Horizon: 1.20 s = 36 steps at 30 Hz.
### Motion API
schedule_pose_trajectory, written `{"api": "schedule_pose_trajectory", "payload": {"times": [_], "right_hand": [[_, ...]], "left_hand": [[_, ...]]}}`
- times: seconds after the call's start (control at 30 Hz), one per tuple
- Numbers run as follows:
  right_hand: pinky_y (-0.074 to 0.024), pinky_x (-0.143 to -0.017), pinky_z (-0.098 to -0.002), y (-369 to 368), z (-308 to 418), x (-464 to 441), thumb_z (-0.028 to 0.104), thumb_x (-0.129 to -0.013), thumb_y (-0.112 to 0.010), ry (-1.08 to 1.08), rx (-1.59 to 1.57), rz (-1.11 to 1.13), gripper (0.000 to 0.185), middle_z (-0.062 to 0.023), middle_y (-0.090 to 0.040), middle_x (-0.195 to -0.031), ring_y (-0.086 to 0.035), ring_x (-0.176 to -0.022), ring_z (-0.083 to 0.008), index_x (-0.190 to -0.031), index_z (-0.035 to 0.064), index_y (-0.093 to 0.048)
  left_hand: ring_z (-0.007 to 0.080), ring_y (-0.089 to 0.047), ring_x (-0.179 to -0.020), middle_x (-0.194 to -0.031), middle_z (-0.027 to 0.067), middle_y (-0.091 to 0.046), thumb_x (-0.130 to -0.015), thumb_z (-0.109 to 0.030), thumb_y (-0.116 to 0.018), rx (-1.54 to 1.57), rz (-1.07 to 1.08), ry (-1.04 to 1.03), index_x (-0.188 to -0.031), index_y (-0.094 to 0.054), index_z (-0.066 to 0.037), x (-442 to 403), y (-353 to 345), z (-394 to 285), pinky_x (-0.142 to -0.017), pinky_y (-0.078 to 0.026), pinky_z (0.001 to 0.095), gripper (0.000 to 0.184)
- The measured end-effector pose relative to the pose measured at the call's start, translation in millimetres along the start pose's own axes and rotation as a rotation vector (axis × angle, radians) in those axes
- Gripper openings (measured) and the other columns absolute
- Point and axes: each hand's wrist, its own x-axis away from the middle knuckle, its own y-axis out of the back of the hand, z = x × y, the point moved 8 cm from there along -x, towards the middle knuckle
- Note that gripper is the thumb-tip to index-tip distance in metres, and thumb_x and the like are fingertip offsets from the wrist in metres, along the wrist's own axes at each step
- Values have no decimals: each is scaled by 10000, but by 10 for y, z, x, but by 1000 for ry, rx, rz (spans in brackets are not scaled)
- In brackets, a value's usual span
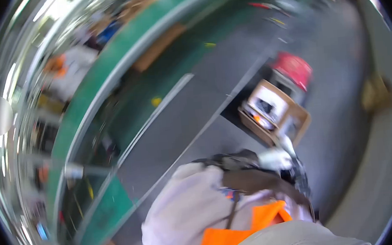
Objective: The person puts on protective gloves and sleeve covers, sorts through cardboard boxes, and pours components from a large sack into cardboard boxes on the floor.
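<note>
What looks like my right hand point(275, 159), in a white glove, is low at the near edge of an open cardboard box point(302, 125). Motion blur smears its fingers, and I cannot tell whether it grips the box or only lies beside it. Inside the box are a white piece point(268, 101) with a dark patch and a smaller white and orange item point(262, 120). A pale sleeve point(180, 212) bulges out at the left of my body; my left hand does not show.
Behind the box is a red object point(292, 69). A long green-edged bench point(81, 93) curves along the left, with a person in pale clothing point(77, 70) beyond it. On the right stands a blurred brown object point(377, 95). Grey floor point(176, 110) runs between.
</note>
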Motion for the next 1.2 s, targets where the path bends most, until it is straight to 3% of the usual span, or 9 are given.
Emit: {"api": "schedule_pose_trajectory", "payload": {"times": [0.07, 0.1, 0.17, 0.43, 0.67, 0.93, 0.97, 1.1, 1.2], "right_hand": [[-522, -823, -383, 56, 96, -386, 209, -856, -607, 231, -118, 20, 436, -220, -608, -1130, -606, -1009, -360, -1241, 13, -557], [-522, -825, -383, 84, 90, -392, 212, -861, -602, 296, -185, 20, 431, -217, -609, -1127, -607, -1008, -356, -1240, 12, -558], [-521, -827, -381, 170, -56, -217, 219, -872, -592, 342, -319, 4, 421, -209, -612, -1121, -609, -1005, -347, -1237, 12, -559], [-519, -838, -375, 186, -1043, 747, 245, -915, -554, 306, -939, -23, 389, -179, -625, -1097, -616, -993, -313, -1225, 10, -565], [-517, -847, -370, -486, -1750, 1224, 268, -953, -520, 123, -1541, -157, 372, -153, -636, -1076, -622, -982, -284, -1214, 8, -570], [-515, -856, -364, -768, -1738, 517, 291, -992, -486, -185, -2046, -275, 367, -127, -647, -1055, -629, -972, -254, -1204, 6, -575], [-470, -855, -353, -627, -2022, 350, 292, -1011, -462, -782, -1531, -737, 327, -125, -623, -1070, -586, -992, -232, -1196, 57, -596], [-395, -1061, -424, -350, -1189, -1410, 308, -1006, -459, -532, -1914, -415, 432, -156, -589, -1246, -551, -1159, -282, -1302, -2, -517], [-381, -1071, -461, -856, -1112, -1901, 299, -1013, -436, -323, -2396, -31, 407, -160, -587, -1255, -549, -1165, -289, -1275, 4, -535]], "left_hand": [[325, -593, -871, -917, 186, -609, -900, -222, -519, -688, -69, -548, -946, -598, -1, -180, -195, -140, -796, -481, 417, 239], [325, -593, -871, -917, 186, -609, -900, -222, -519, -747, -115, -508, -946, -598, -1, -200, -110, -62, -796, -481, 417, 239], [313, -605, -890, -933, 184, -619, -886, -256, -523, -253, -231, -113, -989, -605, -16, -337, 233, 398, -809, -487, 400, 273], [330, -625, -1052, -1121, 200, -645, -842, -355, -499, -565, -682, 1240, -1114, -647, -51, 2129, 1860, 1145, -887, -506, 445, 434], [337, -613, -1081, -1163, 193, -645, -884, -365, -556, 61, -1331, 1122, -1155, -632, -24, 3622, 1668, 1970, -910, -482, 420, 442], [252, -610, -1097, -1176, 170, -642, -946, -412, -555, 124, -1312, 805, -1273, -568, -25, 3012, 2412, 2169, -924, -482, 349, 507], [241, -605, -1103, -1184, 160, -635, -947, -424, -559, 331, -1297, 651, -1294, -549, -33, 2788, 2501, 2122, -932, -478, 351, 522], [190, -581, -1123, -1196, 124, -619, -949, -419, -578, 948, -1236, 154, -1323, -519, -46, 2141, 2755, 1577, -948, -467, 346, 531], [171, -605, -1073, -1137, 121, -650, -950, -349, -589, 333, -1322, 315, -1289, -548, -48, 2218, 3072, 1173, -924, -478, 331, 455]]}}
